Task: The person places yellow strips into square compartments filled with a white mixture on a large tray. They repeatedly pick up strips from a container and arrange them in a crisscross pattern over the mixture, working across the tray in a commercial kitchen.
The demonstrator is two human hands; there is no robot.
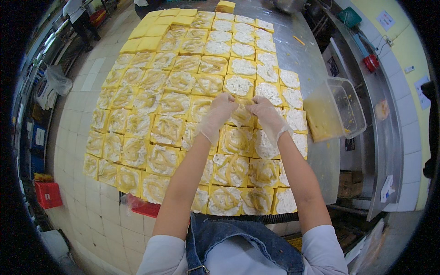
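Note:
My left hand [223,111] and my right hand [265,113], both in clear plastic gloves, are close together over the right part of a large grid of yellow square slices. The fingers of each are pinched; what they hold, if anything, is too small to make out. Below them lies a slice [241,118] with white spread and yellowish strips on it. Just beyond the fingertips, another slice [238,85] carries white spread alone. Slices to the left and nearer me mostly bear spread with strips. Along the right edge, slices [292,97] have only white spread. Plain yellow slices [149,43] sit stacked at the far left.
A clear plastic tub [327,110] with yellow residue inside stands right of the slices on the metal table [293,55]. A yellow strip [299,41] lies farther back. Two people stand beyond the table's far left. A red crate [48,195] is on the tiled floor at left.

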